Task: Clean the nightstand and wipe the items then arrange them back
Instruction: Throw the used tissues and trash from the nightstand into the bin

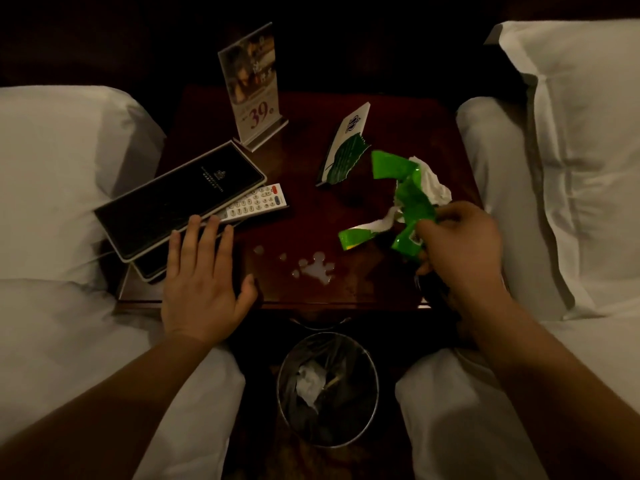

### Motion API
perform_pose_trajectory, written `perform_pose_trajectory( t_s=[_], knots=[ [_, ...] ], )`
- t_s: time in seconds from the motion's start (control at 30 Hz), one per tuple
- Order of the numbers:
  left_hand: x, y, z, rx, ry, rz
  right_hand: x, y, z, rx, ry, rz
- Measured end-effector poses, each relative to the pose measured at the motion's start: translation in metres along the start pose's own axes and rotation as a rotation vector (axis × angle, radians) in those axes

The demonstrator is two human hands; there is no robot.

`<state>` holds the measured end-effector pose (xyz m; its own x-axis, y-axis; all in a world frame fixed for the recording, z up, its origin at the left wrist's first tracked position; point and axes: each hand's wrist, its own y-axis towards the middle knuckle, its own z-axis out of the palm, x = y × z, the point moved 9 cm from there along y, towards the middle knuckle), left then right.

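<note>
The dark wooden nightstand (pixel 311 109) stands between two beds. My right hand (pixel 460 247) grips a bunch of crumpled green wrappers (pixel 412 199) with white tissue (pixel 433 181) at the top's right side. My left hand (pixel 204 278) lies flat with straight fingers on the front left, fingertips touching a black folder (pixel 180 199) and the white remote (pixel 256 202) under it. A clear acrylic sign stand (pixel 251 81) is at the back. A white and green card (pixel 346 147) lies in the middle. White liquid spill (pixel 317 268) sits near the front edge.
A round bin (pixel 327 389) with a dark liner and crumpled paper stands on the floor below the nightstand's front edge. White pillows and bedding flank the nightstand, on the left (pixel 62 174) and on the right (pixel 561 150).
</note>
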<state>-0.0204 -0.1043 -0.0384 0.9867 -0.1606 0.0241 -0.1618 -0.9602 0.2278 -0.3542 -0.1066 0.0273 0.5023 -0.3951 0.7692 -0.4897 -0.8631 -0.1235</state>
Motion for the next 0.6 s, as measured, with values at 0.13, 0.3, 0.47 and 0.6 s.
perform_pose_trajectory(
  t_s=[0.13, 0.3, 0.47, 0.6],
  knots=[
    [0.000, 0.000, 0.001, 0.020, 0.003, -0.004, -0.002, -0.066, -0.026, 0.049, 0.318, 0.015],
    [0.000, 0.001, 0.000, 0.014, -0.003, -0.004, -0.051, -0.140, -0.021, 0.090, 0.264, -0.081],
    [0.000, 0.000, 0.000, 0.005, -0.002, -0.005, -0.120, -0.167, 0.039, 0.205, 0.006, -0.158],
    [-0.001, 0.000, 0.000, -0.001, -0.006, -0.010, -0.163, -0.162, 0.107, 0.384, -0.263, -0.151]
  ],
)
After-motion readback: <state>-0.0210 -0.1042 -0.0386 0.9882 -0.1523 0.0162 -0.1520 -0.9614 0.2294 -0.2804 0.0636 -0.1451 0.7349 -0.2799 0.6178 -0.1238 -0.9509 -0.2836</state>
